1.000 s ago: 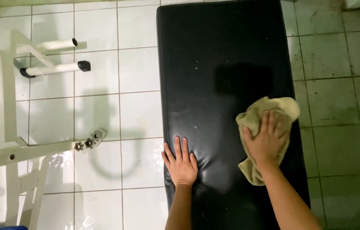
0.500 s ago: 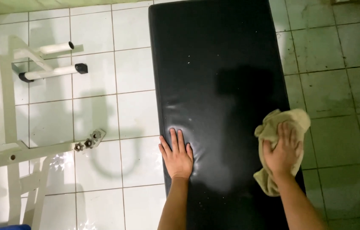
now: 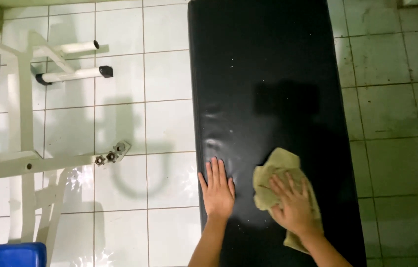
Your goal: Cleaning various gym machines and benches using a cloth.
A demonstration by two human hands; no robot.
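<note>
A long black padded bench [image 3: 268,74] runs up the middle of the view. My left hand [image 3: 217,190] lies flat on its near left edge, fingers together and pointing away from me. My right hand [image 3: 293,207] presses a crumpled tan cloth [image 3: 274,173] onto the pad, just right of the left hand. The cloth sticks out above my fingers and below my wrist. Small pale specks dot the black surface.
White glossy floor tiles [image 3: 164,123] lie left of the bench, duller grey-green tiles [image 3: 397,109] right of it. A white metal exercise frame [image 3: 26,99] with two black-capped bars stands at the left. A blue object [image 3: 9,254] sits at the bottom left corner.
My right hand has slid the cloth from the bench's right edge leftward to the middle, close to my left hand. The left hand has stayed planted. The camera view shifted slightly.
</note>
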